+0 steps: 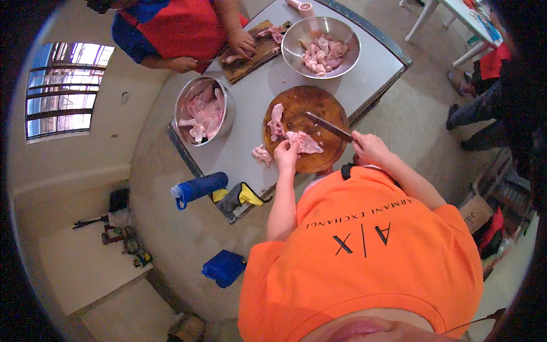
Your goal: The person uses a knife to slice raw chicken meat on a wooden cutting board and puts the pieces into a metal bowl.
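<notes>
My right hand (369,147) is closed round the handle of a knife (330,126), whose blade reaches left over a round wooden cutting board (333,157). With its fingers pinched, my left hand (286,155) holds the near left edge of a pale piece of raw chicken (306,142) on the board. The blade lies beyond this piece, apart from it. Another strip of raw chicken (276,122) rests at the board's left side. Beside the board, on the table, sits a small heap of pale scraps (261,154).
Raw chicken fills a deep steel pot (228,108) at left and lies in a wide steel bowl (356,57) beyond the board. Across the table (250,94), a co-worker's hand (242,43) presses meat on a rectangular board (242,69). A blue bottle (202,189) and grey-yellow cloth (239,196) are near the left corner.
</notes>
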`<state>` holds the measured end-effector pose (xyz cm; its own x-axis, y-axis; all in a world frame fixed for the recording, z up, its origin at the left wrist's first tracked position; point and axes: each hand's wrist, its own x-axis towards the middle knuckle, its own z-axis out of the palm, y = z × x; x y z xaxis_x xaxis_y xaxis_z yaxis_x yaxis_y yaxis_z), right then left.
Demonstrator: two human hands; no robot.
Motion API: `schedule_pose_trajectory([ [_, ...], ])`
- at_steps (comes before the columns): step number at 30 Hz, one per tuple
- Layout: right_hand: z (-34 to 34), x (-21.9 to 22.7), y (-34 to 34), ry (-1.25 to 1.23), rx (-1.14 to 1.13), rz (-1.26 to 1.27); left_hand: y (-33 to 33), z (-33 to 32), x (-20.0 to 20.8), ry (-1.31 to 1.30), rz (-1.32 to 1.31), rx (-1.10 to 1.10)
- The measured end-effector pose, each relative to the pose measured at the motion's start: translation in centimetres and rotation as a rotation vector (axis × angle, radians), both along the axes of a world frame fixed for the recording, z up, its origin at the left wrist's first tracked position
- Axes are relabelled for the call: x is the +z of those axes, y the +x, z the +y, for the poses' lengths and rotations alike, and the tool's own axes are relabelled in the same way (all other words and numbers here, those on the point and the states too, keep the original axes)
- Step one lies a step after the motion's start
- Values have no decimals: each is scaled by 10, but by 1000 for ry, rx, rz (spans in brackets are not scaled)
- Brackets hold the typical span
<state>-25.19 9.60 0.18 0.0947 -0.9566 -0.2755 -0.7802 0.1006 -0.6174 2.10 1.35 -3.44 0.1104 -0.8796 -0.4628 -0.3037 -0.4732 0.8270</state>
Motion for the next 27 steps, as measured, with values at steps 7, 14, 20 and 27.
schedule_pose_trajectory([
  [7,-2,11,-3,44,81,-93,-24,13,9,-162,445,162],
  [14,-5,25,-8,22,140,-169,-42,16,43,-91,847,231],
  [20,-14,35,-12,-31,200,-111,-54,14,45,-144,756,171],
  [27,-25,42,-12,-26,156,-155,-60,9,60,-263,823,266],
])
